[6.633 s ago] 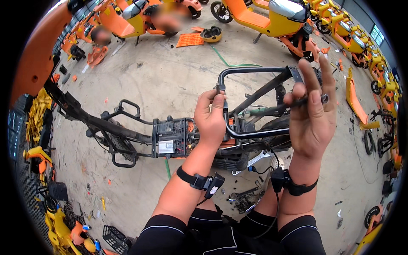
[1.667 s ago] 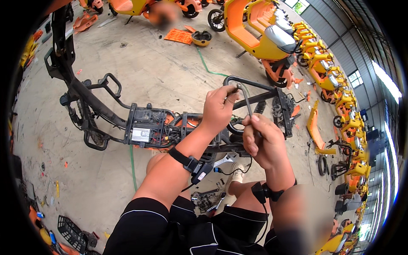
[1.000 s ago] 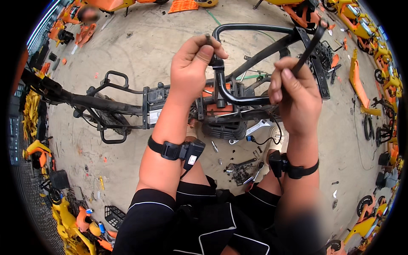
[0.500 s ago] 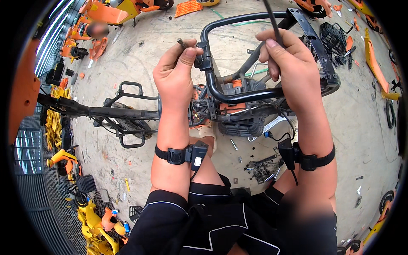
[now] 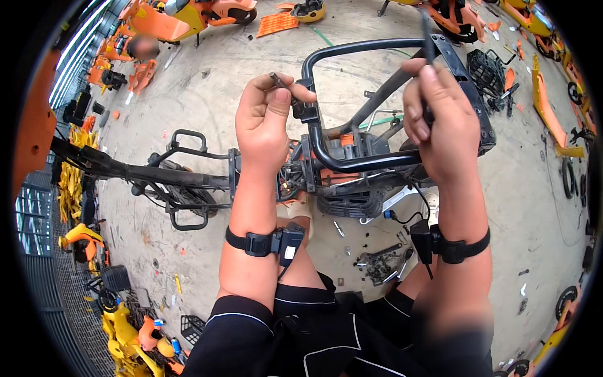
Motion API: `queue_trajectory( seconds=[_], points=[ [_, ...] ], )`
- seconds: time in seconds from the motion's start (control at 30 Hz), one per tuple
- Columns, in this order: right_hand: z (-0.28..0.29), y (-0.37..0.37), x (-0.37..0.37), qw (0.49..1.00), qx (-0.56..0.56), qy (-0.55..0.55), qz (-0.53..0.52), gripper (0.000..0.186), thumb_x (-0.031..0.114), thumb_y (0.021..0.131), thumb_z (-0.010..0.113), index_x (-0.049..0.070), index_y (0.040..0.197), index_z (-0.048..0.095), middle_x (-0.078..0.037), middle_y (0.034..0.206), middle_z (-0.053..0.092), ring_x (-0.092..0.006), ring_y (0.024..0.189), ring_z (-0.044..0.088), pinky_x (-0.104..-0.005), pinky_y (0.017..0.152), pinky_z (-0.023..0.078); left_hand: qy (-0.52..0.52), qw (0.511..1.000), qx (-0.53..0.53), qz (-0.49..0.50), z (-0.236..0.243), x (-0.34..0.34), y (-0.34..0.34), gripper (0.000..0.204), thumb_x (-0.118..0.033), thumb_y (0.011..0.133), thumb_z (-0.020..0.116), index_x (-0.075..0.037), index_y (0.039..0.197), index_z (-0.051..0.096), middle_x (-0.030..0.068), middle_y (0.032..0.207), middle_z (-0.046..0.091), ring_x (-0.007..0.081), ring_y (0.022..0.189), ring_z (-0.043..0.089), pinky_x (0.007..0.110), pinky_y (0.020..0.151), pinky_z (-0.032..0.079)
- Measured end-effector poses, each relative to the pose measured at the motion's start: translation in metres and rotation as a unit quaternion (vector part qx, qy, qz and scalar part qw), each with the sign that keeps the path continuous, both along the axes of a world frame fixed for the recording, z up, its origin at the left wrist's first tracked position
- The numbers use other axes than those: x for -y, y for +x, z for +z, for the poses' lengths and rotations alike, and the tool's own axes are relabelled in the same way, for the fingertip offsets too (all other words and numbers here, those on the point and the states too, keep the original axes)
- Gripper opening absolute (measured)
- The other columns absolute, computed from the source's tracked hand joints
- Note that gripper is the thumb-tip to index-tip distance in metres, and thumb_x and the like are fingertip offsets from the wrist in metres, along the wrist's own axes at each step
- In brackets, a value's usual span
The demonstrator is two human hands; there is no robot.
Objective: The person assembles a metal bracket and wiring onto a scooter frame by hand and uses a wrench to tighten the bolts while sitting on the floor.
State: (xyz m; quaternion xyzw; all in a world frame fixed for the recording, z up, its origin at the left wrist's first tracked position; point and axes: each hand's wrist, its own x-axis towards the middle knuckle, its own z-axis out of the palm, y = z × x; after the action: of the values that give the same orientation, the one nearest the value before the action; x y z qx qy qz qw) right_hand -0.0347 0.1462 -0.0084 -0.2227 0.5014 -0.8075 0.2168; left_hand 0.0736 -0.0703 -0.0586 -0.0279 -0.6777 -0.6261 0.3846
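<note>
Slim metal rod (image 5: 275, 77): lower portion concealed by the fingers of the left hand (image 5: 265, 119). Dark bar (image 5: 428, 45): upper end blurred, lower part largely covered by the right hand (image 5: 441, 119). Stripped scooter frame (image 5: 188, 178): partly masked by the left forearm (image 5: 254, 201). Right sleeve (image 5: 461, 342): smeared by blur. Orange panel (image 5: 36, 119): truncated by the dark left rim. Small dark parts (image 5: 379, 271) on the floor: too small to identify.
</note>
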Motion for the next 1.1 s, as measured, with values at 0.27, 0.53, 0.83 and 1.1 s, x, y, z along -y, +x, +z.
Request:
queue_trajectory(
  seconds=[0.27, 0.53, 0.83, 1.1],
  points=[
    [-0.009, -0.008, 0.008, 0.997, 0.035, -0.039, -0.051, 0.029, 0.019, 0.104, 0.061, -0.004, 0.119, 0.068, -0.002, 0.090, 0.063, -0.0090, 0.080, 0.054, -0.0249, 0.074, 0.044, 0.040, 0.998, 0.002, 0.041, 0.005, -0.010, 0.009, 0.021, -0.013, 0.104, 0.061, 0.000, 0.121, 0.064, 0.0076, 0.110, 0.070, 0.0143, 0.104, 0.064, 0.030, 0.095, 0.049],
    [-0.001, 0.029, 0.032, 0.994, -0.066, 0.068, 0.056, 0.032, 0.016, 0.101, 0.059, -0.007, 0.123, 0.065, -0.012, 0.095, 0.068, -0.0167, 0.083, 0.066, -0.0322, 0.078, 0.056, 0.175, 0.981, -0.061, 0.063, 0.001, -0.004, 0.005, 0.026, -0.017, 0.105, 0.060, 0.001, 0.124, 0.063, 0.0064, 0.105, 0.068, 0.0147, 0.097, 0.063, 0.031, 0.092, 0.050],
    [0.000, 0.033, 0.053, 0.973, -0.087, 0.190, 0.094, 0.022, 0.012, 0.097, 0.065, -0.005, 0.110, 0.068, -0.013, 0.091, 0.073, -0.0180, 0.081, 0.069, -0.0318, 0.075, 0.056, 0.176, 0.974, -0.020, 0.141, -0.003, 0.005, 0.011, 0.024, -0.017, 0.104, 0.062, 0.001, 0.121, 0.066, 0.0055, 0.101, 0.069, 0.0111, 0.086, 0.062, 0.026, 0.083, 0.051],
    [-0.007, 0.026, 0.052, 0.991, -0.002, 0.089, 0.098, 0.030, 0.018, 0.098, 0.069, -0.005, 0.117, 0.066, -0.015, 0.097, 0.073, -0.0202, 0.084, 0.072, -0.0299, 0.072, 0.057, 0.167, 0.976, 0.002, 0.143, -0.006, 0.015, 0.018, 0.026, -0.019, 0.104, 0.063, 0.000, 0.121, 0.066, 0.0052, 0.101, 0.069, 0.0099, 0.086, 0.061, 0.026, 0.082, 0.051]
  ],
)
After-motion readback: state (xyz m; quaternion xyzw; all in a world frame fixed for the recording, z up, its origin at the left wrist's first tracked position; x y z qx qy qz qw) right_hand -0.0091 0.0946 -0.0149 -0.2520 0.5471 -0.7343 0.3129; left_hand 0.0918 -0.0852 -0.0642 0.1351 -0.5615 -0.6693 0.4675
